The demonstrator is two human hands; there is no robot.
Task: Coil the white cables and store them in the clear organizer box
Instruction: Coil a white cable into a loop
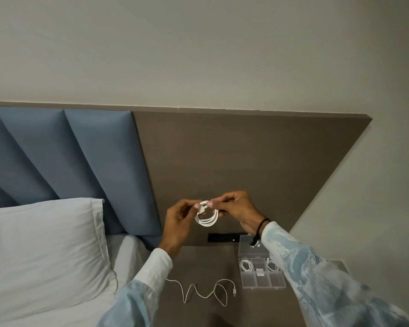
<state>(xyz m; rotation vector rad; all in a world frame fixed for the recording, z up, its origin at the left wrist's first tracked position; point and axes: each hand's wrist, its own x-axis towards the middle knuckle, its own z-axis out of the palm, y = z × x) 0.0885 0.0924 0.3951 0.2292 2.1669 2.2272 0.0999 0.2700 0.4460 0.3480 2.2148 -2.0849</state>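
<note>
A coiled white cable (207,219) hangs in the air between my two hands, above the brown nightstand (198,260). My left hand (176,224) pinches the coil's top left with thumb and fingers. My right hand (236,208) pinches its top right. A second white cable (206,291) lies loose and wavy on the nightstand in front of me. The clear organizer box (261,278) stands open at the right, with its lid (246,247) tipped back. A small white coil (246,265) lies in its far left compartment, and another sits partly hidden behind my right sleeve.
A white pillow (40,251) and bed sheet fill the left. A blue padded headboard (64,156) and a brown wall panel (246,156) rise behind the nightstand. A black socket strip (223,237) sits low on the panel.
</note>
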